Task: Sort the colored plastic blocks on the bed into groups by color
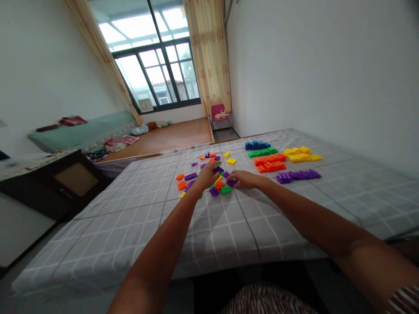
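Small plastic building blocks in purple, orange, yellow and green lie scattered around my hands on a checked cloth. My left hand (207, 175) reaches into the scattered pieces, fingers curled around a dark purple block (219, 169). Just to its right, my right hand (245, 179) pinches another purple block (231, 182) low over the cloth. Below and between the hands are a green block (225, 190), an orange block (219, 185) and a purple block (214, 192). Left of my left wrist lie a purple block (190, 176) and an orange block (181, 186).
On the right, blocks are grouped by colour: a blue group (257, 145), a green row (262, 152), an orange group (270, 162), a yellow group (301, 154) and a purple row (298, 175). The grey checked cloth (131, 218) covers the surface. A white wall (327, 78) borders its right side.
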A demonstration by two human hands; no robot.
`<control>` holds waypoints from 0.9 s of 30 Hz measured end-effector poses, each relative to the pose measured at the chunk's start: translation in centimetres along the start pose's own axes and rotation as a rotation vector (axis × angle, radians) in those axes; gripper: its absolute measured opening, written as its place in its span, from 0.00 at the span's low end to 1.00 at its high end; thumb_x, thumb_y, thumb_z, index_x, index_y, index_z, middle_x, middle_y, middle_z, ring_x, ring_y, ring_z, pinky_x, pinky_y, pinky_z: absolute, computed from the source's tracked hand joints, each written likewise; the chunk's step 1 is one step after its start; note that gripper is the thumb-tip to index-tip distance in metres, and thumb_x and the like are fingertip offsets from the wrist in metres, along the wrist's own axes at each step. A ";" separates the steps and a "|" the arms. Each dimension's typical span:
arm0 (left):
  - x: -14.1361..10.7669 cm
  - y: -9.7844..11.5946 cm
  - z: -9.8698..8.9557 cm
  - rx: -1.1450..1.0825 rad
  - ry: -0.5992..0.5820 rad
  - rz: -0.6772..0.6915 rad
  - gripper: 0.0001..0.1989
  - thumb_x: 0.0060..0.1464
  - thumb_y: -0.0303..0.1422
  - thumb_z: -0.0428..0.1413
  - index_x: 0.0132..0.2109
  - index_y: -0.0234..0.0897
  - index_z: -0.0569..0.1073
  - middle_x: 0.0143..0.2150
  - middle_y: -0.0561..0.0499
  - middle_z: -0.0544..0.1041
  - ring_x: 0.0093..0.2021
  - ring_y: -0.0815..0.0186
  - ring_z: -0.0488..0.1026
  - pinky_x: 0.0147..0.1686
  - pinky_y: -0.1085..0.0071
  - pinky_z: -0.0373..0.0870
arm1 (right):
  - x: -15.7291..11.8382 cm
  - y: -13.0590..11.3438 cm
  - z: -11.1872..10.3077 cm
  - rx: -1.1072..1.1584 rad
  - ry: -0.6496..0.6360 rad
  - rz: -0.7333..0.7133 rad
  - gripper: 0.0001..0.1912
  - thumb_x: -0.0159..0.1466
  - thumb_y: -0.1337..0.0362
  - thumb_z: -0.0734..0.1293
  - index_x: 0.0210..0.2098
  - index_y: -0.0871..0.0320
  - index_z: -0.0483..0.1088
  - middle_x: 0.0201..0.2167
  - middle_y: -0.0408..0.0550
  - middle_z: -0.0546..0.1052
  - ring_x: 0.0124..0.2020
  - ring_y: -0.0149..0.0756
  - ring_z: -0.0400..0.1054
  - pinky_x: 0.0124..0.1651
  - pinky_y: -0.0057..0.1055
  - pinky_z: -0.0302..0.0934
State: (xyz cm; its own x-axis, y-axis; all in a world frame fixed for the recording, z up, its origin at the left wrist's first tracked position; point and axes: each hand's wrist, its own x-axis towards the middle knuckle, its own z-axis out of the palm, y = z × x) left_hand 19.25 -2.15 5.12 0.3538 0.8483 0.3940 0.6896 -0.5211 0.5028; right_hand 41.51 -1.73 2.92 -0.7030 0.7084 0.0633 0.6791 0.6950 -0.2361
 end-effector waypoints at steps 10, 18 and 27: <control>-0.7 5.1 6.2 0.451 -0.140 -0.184 0.24 0.50 0.51 0.60 0.47 0.37 0.73 0.45 0.41 0.77 0.50 0.52 0.72 0.45 0.61 0.69 | -3.6 4.8 -0.3 0.036 0.060 0.324 0.20 0.52 0.58 0.75 0.42 0.57 0.75 0.43 0.52 0.78 0.43 0.42 0.73 0.40 0.29 0.62; 1.1 2.8 5.1 0.346 -0.461 0.106 0.24 0.49 0.34 0.63 0.54 0.38 0.73 0.52 0.45 0.76 0.52 0.58 0.72 0.53 0.66 0.67 | -4.4 4.6 0.1 0.221 0.083 0.219 0.24 0.55 0.65 0.72 0.52 0.59 0.73 0.47 0.53 0.78 0.43 0.40 0.73 0.45 0.30 0.63; 0.8 2.6 6.4 0.140 -0.359 -0.001 0.23 0.46 0.32 0.63 0.52 0.36 0.75 0.41 0.47 0.79 0.36 0.64 0.76 0.39 0.70 0.72 | -4.4 3.7 0.3 0.246 0.094 0.204 0.30 0.53 0.60 0.75 0.55 0.58 0.71 0.49 0.54 0.76 0.44 0.42 0.72 0.45 0.31 0.64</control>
State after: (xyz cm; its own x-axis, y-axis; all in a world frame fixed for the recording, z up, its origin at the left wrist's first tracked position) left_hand 25.43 -2.21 1.84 0.5345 0.8407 0.0866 0.7610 -0.5233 0.3834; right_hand 47.05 -2.32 1.48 -0.5276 0.8459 0.0774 0.7243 0.4956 -0.4794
